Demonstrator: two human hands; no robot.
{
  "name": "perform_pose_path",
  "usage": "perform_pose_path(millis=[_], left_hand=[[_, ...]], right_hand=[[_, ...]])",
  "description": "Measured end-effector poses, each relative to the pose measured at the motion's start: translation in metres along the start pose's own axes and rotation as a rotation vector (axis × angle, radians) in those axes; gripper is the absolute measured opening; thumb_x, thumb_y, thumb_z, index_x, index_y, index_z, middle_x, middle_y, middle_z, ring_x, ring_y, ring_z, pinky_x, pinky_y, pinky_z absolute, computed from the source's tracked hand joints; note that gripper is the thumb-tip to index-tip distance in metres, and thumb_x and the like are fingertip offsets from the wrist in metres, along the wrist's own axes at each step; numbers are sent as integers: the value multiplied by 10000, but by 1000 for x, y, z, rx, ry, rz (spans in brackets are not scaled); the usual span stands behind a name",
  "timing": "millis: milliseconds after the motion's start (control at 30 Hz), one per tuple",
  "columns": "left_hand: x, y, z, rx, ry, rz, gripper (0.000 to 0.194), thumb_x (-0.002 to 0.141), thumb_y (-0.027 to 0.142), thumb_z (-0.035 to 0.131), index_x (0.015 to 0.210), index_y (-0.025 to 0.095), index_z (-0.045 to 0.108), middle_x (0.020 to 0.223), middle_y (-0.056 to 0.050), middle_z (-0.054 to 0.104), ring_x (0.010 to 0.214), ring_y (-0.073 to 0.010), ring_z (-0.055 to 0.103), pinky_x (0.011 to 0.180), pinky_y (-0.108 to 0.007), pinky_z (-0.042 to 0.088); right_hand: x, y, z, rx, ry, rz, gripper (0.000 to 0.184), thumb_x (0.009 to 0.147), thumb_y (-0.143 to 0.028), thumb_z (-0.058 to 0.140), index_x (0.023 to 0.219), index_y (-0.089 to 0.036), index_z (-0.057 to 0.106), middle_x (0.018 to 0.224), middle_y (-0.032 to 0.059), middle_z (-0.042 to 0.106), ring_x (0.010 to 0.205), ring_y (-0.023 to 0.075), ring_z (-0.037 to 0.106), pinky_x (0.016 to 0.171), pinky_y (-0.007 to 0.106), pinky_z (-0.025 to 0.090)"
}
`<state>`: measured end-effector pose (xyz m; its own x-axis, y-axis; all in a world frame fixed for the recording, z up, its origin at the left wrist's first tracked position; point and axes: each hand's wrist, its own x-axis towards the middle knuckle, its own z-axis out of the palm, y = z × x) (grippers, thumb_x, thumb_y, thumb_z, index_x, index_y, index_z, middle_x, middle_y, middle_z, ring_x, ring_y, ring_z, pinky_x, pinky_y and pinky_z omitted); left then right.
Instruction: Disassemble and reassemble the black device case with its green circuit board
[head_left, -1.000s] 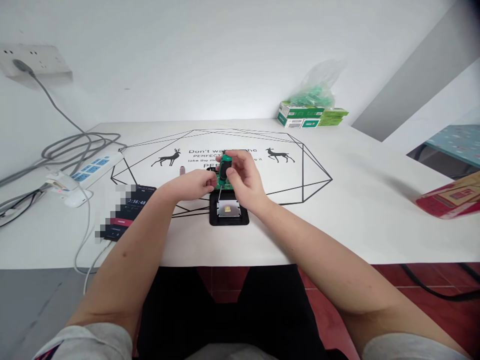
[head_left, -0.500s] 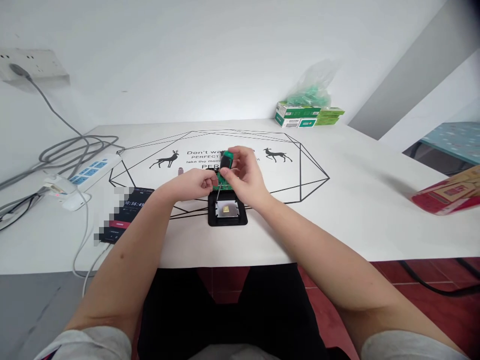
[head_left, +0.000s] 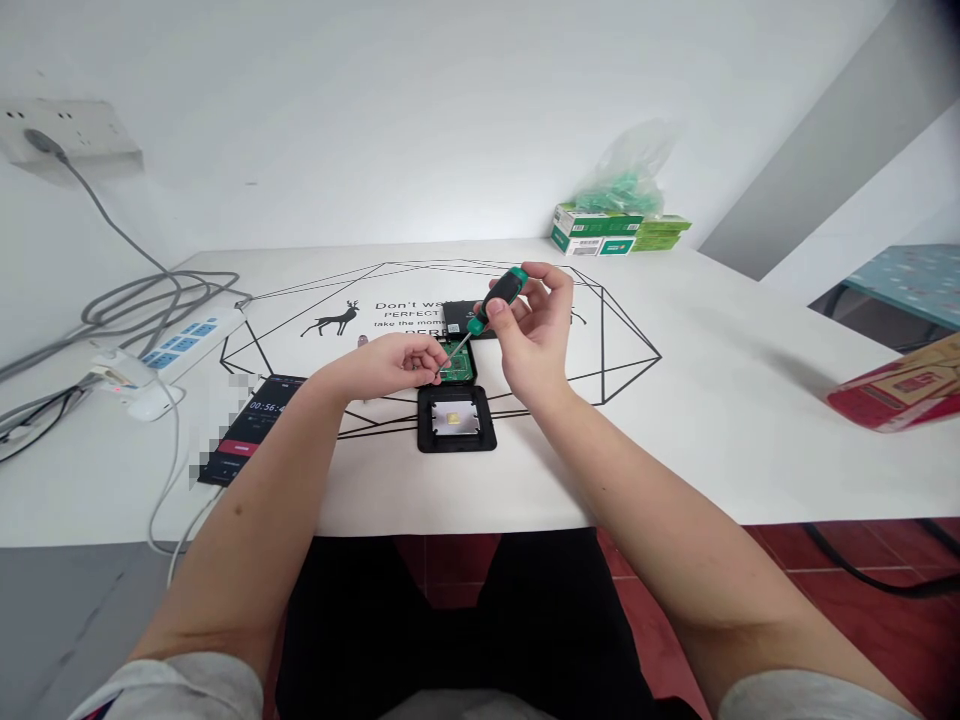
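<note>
A screwdriver (head_left: 505, 290) with a green and black handle is gripped in my right hand (head_left: 541, 325), its shaft slanting down to the left. The shaft's tip end meets the curled fingers of my left hand (head_left: 409, 360), which are pinched together; whatever they hold there is too small to make out. Under those fingers lies a green circuit board (head_left: 459, 363) in a black case, partly covered by the hand. In front of it rests a black cover (head_left: 486, 440) with a silver metal plate (head_left: 465, 420) bearing a small yellowish square pad.
Behind the board is a black box (head_left: 459, 318). On the left lie a phone (head_left: 251, 430), a power strip (head_left: 191, 340) and coiled grey cables (head_left: 135, 300). Green-and-white boxes (head_left: 596, 230) stand by the wall, and a red and brown package (head_left: 896, 385) sits at far right.
My right hand has moved right and tilted the screwdriver from nearly upright to slanted, its tip now at my left fingers. More of the circuit board and the black box behind shows.
</note>
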<state>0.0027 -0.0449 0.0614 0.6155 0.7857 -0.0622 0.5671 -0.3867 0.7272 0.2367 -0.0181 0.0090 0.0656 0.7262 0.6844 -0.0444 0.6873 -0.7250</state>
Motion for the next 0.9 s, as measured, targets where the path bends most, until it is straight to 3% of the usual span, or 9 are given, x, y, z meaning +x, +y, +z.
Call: perform_pose_path(millis=[233,500,600,767,900], left_hand=[[0,1,1,-3,2,14,280,949,427,677,1129,214,698,1086,-68,797,1035,-233,746,953,-388,593],[2,-2,2,-39,-36,19,262,900,421,722,1069,222,699,1072,-60,790,1001,-224,736,903,-357,578],[5,0,7,14,-110,19,198,877,376,711,1004,224,713,1072,-53,787,957,-216,722,850,-335,564],[8,4,16,135,-285,-60,164,845,284,701,984,235,773,924,-26,770,853,-211,692,751,-305,522],[8,3,20,153,-332,-91,167,835,249,730,993,254,782,1009,-24,775,861,-210,667,754,-305,521]], right_hand=[[1,3,-1,18,11,-6,635,938,-734,744,1400,-430,432,1236,55,629,921,221,753,852,461,677],[-1,-5,0,35,-108,-26,603,974,-722,697,1414,-423,415,1304,77,653,1124,269,751,893,496,690],[-7,-11,4,62,-179,-24,596,962,-707,725,1377,-399,427,1283,68,670,1055,242,755,891,489,695],[-20,-18,10,22,-342,-22,531,986,-656,711,1358,-356,481,1182,61,698,845,198,732,731,424,680],[-26,-20,12,39,-435,-43,453,1024,-546,691,1372,-332,495,1177,63,699,849,189,730,738,405,682]])
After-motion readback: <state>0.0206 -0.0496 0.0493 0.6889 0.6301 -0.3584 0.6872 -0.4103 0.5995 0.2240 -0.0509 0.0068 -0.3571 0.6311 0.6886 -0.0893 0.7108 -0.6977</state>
